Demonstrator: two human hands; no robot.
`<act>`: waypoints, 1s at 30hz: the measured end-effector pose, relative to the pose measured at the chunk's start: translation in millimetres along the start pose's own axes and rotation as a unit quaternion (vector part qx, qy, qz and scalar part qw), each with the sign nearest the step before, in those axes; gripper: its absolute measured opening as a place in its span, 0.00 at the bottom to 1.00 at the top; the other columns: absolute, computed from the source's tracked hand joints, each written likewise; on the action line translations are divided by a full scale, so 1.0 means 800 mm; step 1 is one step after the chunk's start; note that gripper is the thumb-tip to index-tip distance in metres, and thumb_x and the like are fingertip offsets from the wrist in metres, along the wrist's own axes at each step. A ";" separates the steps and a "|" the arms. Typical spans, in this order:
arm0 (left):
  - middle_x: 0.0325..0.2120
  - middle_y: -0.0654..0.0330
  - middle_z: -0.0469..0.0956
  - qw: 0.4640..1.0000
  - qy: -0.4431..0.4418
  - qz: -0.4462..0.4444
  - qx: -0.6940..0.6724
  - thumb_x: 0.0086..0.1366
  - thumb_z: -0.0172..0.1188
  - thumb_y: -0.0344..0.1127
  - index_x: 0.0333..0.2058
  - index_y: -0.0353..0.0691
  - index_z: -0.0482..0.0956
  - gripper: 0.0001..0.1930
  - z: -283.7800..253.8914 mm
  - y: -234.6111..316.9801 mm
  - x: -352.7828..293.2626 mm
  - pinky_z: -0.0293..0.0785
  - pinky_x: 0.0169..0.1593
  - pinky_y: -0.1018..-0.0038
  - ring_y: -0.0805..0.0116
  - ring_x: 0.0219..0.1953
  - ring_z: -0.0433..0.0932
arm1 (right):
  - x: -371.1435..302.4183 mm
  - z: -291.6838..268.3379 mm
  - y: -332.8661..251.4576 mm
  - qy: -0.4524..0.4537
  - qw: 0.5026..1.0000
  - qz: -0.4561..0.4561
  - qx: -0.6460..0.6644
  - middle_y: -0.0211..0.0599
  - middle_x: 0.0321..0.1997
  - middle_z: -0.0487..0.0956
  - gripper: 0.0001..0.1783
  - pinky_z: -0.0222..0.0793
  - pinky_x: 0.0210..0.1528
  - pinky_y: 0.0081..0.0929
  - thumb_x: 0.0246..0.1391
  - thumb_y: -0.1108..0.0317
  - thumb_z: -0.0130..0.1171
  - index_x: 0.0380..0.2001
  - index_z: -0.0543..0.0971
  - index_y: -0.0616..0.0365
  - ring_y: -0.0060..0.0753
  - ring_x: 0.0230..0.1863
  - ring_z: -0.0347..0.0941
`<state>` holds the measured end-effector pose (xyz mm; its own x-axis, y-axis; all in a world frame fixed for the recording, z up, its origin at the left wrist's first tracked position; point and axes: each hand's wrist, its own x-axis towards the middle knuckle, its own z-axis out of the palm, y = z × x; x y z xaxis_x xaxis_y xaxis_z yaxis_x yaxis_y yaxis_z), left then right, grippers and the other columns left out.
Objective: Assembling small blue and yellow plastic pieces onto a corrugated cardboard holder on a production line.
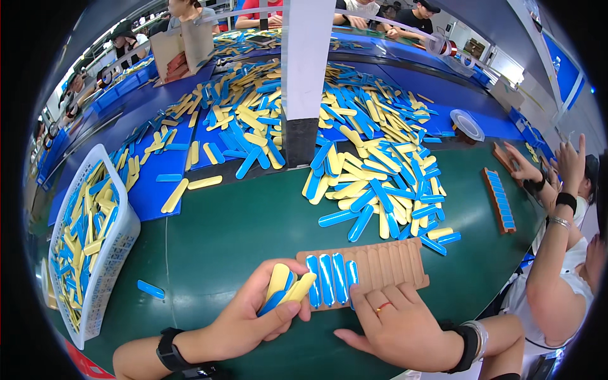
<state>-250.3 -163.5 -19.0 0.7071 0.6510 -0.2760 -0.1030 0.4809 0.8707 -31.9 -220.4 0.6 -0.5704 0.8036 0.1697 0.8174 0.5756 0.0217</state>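
Note:
A brown grooved tray [392, 263] lies on the green table in front of me. Blue rounded strips [326, 278] fill several grooves at its left end, while the grooves toward the right are bare. My left hand [256, 307] is closed around a small bunch of yellow and blue strips [278, 288], just off the tray's left end. Over the tray's front edge, my right hand [396, 323] has its index fingertip on the lower part of a blue strip [352, 273] in a groove. Its thumb stands apart, and nothing shows in its grasp.
A large heap of loose strips [373, 171] spreads behind the tray, around a white post [308, 63]. At left stands a white basket [120, 253] of strips. A single blue strip [151, 289] lies near it. Another filled tray [499, 199] sits at right, beside a co-worker's arms [551, 240].

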 end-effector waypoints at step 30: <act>0.27 0.66 0.64 0.998 -0.020 -0.041 -0.030 0.67 0.43 0.31 0.52 0.47 0.55 0.16 0.021 -0.005 -0.013 0.54 0.23 0.86 0.83 0.21 0.57 | -0.014 -0.008 0.038 -0.019 0.989 0.105 0.098 0.33 0.27 0.74 0.14 0.63 0.34 0.33 0.49 0.61 0.58 0.39 0.78 0.53 0.35 0.29 0.69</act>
<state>-245.7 -182.0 -13.0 0.7420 0.5845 -0.3283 -0.0842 0.5672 0.8193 -0.1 -212.9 5.9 -0.3952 0.9116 0.1132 0.8889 0.4106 -0.2030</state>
